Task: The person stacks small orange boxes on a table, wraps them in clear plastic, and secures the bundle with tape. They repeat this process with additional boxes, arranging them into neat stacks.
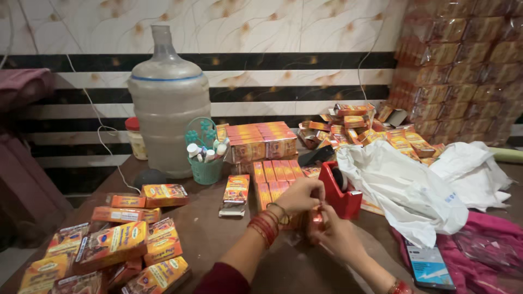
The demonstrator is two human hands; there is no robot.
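Observation:
My left hand (298, 197), with red bangles at the wrist, reaches over a row of narrow orange boxes (275, 179) lying flat on the brown table (218, 239). My right hand (335, 231) meets it just in front of a red tape dispenser (340, 193). Both hands pinch something small between the fingertips, close to an orange box partly hidden under them. What they pinch is too small to tell apart.
A large plastic water jug (168, 103) and a teal basket of small bottles (206, 155) stand at the back. Orange boxes lie piled front left (114, 245) and back right (354, 128). White plastic bags (414, 188), pink cloth and a phone (430, 268) lie right.

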